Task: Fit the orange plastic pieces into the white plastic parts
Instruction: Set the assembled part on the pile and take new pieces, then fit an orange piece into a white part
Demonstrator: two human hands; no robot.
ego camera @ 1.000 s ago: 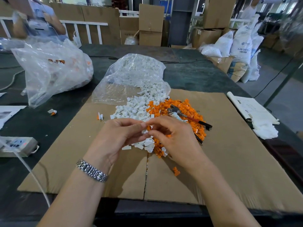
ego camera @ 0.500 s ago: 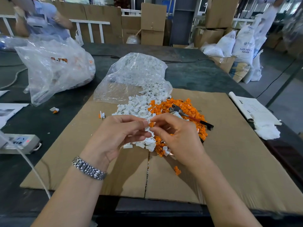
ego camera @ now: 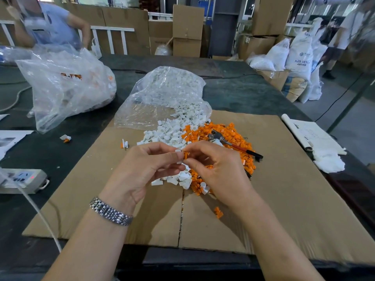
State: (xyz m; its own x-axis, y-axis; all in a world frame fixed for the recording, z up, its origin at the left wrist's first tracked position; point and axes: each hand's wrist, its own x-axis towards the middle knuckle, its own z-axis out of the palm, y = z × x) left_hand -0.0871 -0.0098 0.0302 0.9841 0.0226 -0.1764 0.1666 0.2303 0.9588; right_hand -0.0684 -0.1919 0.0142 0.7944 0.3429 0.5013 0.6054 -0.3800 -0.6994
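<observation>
A heap of white plastic parts [ego camera: 168,134] spills from a clear bag [ego camera: 162,98] onto a cardboard sheet [ego camera: 284,189]. Beside it on the right lies a heap of orange plastic pieces [ego camera: 223,134]. My left hand [ego camera: 146,169] pinches a small white part [ego camera: 179,154] between thumb and fingers. My right hand [ego camera: 217,169] presses an orange piece [ego camera: 185,154] against that white part, fingertip to fingertip, above the near edge of the heaps. One fitted white-and-orange piece [ego camera: 124,143] stands on the cardboard to the left.
Pliers with red-black handles [ego camera: 235,144] lie on the orange heap. A big clear bag [ego camera: 67,86] sits far left, a power strip [ego camera: 22,179] at the left edge, papers and white cloth [ego camera: 320,147] at the right. Another person stands beyond the table's left.
Both hands stay together over the heaps; the fingers have shifted slightly and the orange piece now sits against the white part between the fingertips.
</observation>
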